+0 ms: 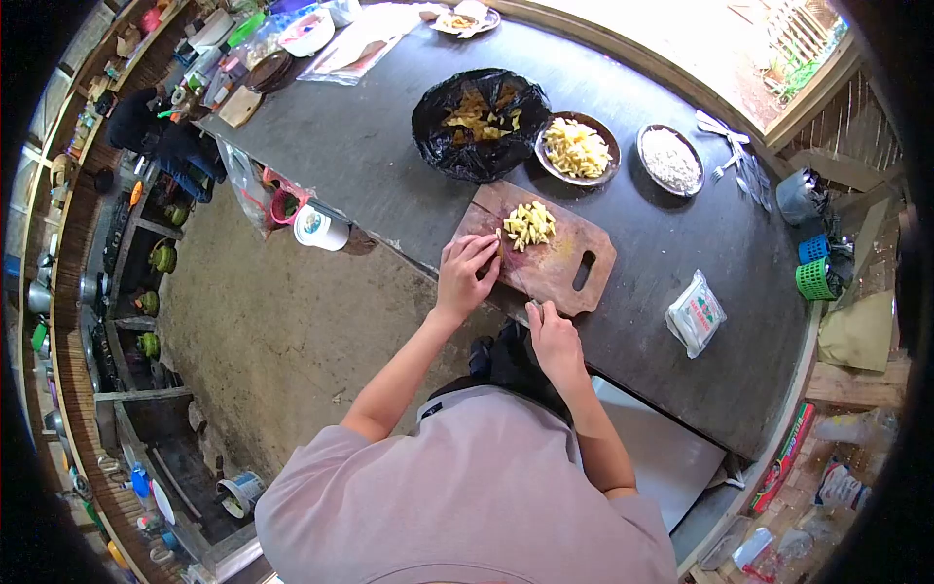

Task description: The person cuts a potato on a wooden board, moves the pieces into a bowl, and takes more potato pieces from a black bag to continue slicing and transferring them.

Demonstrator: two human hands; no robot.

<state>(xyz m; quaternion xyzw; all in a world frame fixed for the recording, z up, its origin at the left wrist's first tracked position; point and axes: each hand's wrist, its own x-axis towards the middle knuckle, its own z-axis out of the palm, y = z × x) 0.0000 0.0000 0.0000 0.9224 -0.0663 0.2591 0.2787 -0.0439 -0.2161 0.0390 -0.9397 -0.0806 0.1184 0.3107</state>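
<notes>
A wooden cutting board (593, 248) with a slot handle lies near the table's edge. On it sits a small heap of pale yellow cut pieces (530, 225), which look like potato. My left hand (469, 275) presses on the board's left side, its fingers bent together; what they hold is mostly hidden. My right hand (556, 343) is closed round the handle of a knife (531, 304) at the board's near edge, the blade pointing toward my left fingers. Beyond the board stand a bowl of similar cut pieces (576, 149) and a bowl lined with black plastic (435, 139), with peelings inside.
A bowl of white flour-like stuff (669, 161), forks and knives (744, 161) and a white packet (695, 313) are on the dark table (642, 389). A white bucket (321, 229) hangs or stands by its left edge. Another person (165, 136) is at the far left.
</notes>
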